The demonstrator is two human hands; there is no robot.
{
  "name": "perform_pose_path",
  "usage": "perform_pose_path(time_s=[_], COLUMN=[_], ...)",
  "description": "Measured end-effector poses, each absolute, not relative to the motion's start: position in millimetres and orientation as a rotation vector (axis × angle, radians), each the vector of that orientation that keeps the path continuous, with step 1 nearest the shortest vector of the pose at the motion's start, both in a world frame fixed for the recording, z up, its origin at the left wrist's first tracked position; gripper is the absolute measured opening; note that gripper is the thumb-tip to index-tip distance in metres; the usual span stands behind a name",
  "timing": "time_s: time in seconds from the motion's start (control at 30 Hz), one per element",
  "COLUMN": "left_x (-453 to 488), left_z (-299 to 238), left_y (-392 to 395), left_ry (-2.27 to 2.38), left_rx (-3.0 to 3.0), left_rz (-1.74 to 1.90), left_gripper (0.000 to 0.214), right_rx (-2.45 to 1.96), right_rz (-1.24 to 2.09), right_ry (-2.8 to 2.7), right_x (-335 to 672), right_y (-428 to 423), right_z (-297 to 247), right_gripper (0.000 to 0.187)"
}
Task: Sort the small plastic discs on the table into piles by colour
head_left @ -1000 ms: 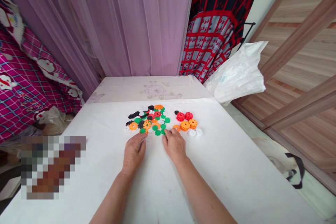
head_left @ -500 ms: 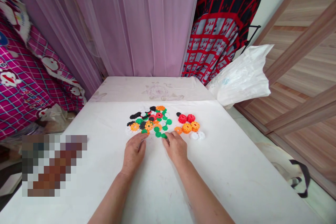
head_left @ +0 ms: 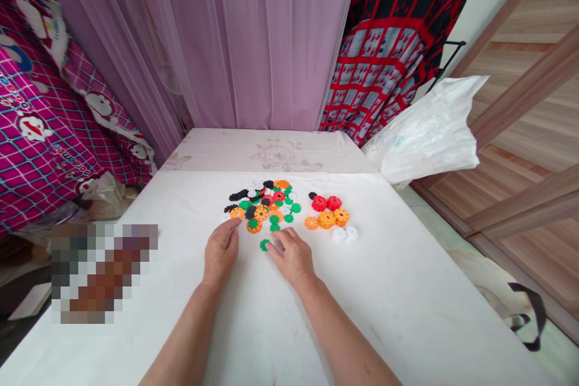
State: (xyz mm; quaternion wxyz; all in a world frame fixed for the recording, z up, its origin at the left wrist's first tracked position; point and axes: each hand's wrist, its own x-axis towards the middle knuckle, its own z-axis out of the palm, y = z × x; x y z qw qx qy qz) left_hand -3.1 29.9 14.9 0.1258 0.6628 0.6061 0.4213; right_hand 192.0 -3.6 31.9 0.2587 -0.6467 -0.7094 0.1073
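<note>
A mixed pile of toothed plastic discs, green, orange, black, white and red, lies on the table. My left hand (head_left: 220, 251) rests at the pile's near left edge, its fingers loosely curved beside an orange disc (head_left: 236, 213) and apart from the thumb. Just in front of my right hand (head_left: 294, 256), a single green disc (head_left: 265, 245) lies flat on the cloth, with the thumb tip touching it. The right fingers are spread and slightly bent. Other green discs (head_left: 274, 223) sit just beyond the right fingertips.
Right of the pile are grouped red discs (head_left: 319, 203), orange discs (head_left: 326, 219), white discs (head_left: 345, 233) and a black disc (head_left: 312, 196). A white cloth covers the table (head_left: 375, 301). Past its right edge hangs a white plastic bag (head_left: 429, 132); a purple curtain (head_left: 266, 42) closes the back.
One green disc has come away from the pile's near edge toward me and left, along with my right hand. My left hand has drawn slightly left. The view has shifted a little.
</note>
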Motion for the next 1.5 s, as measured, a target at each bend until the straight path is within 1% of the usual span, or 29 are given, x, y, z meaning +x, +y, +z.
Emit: perform_pose_path(time_s=[0.17, 0.37, 0.47, 0.6, 0.73, 0.83, 0.9, 0.97, 1.03, 1.1, 1.27, 1.4, 1.5], left_x=[-22.8, -24.4, -23.2, -22.9, -22.4, -22.3, -22.2, -22.0, -21.5, -21.0, -20.7, -21.1, -21.1], left_z=[21.5, 21.3, 20.9, 21.4, 21.0, 20.0, 19.8, 20.3, 21.2, 22.2, 22.6, 21.3, 20.3], left_y=[36.0, 38.7, 38.5, 37.9, 38.1, 38.7, 38.9, 38.8, 38.5, 38.2, 38.2, 38.8, 39.2], left_ry=[1.944, 1.916, 1.915, 1.896, 1.897, 1.896, 1.886, 1.88, 1.885, 1.889, 1.881, 1.887, 1.895], left_rx=[1.797, 1.851, 1.857, 1.865, 1.883, 1.895, 1.904, 1.91, 1.911, 1.915, 1.928, 1.914, 1.898], left_rz=[1.221, 1.193, 1.205, 1.204, 1.193, 1.188, 1.185, 1.177, 1.168, 1.158, 1.152, 1.14, 1.14], left_gripper=[0.034, 0.033, 0.032, 0.033, 0.034, 0.034, 0.034, 0.034, 0.035, 0.035, 0.035, 0.036, 0.035], right_rx=[-2.014, -2.075, -2.05, -1.9, -1.728, -1.716, -1.77, -1.832, -1.887, -1.938, -2.016, -1.941, -1.79], right_rz=[0.245, 0.304, 0.334, 0.433, 0.655, 0.773, 0.741, 0.605, 0.434, 0.335, 0.33, 0.282, 0.352], right_ry=[-1.846, -1.837, -1.783, -1.663, -1.526, -1.502, -1.542, -1.608, -1.702, -1.818, -1.959, -1.933, -1.911], right_x=[196.7, 189.7, 191.7, 201.0, 207.1, 207.4, 207.0, 206.5, 205.5, 203.5, 198.7, 200.3, 201.1], right_y=[9.8, 17.9, 18.2, 13.7, 7.6, 5.2, 4.3, 3.4, 3.0, 3.8, 9.9, 10.2, 5.0], right_z=[37.6, 42.9, 40.3, 32.1, 26.8, 28.1, 30.6, 33.5, 37.0, 41.2, 47.0, 38.0, 30.2], right_gripper=[0.03, 0.023, 0.023, 0.012, 0.017, 0.016, 0.017, 0.018, 0.025, 0.03, 0.018, 0.016, 0.018])
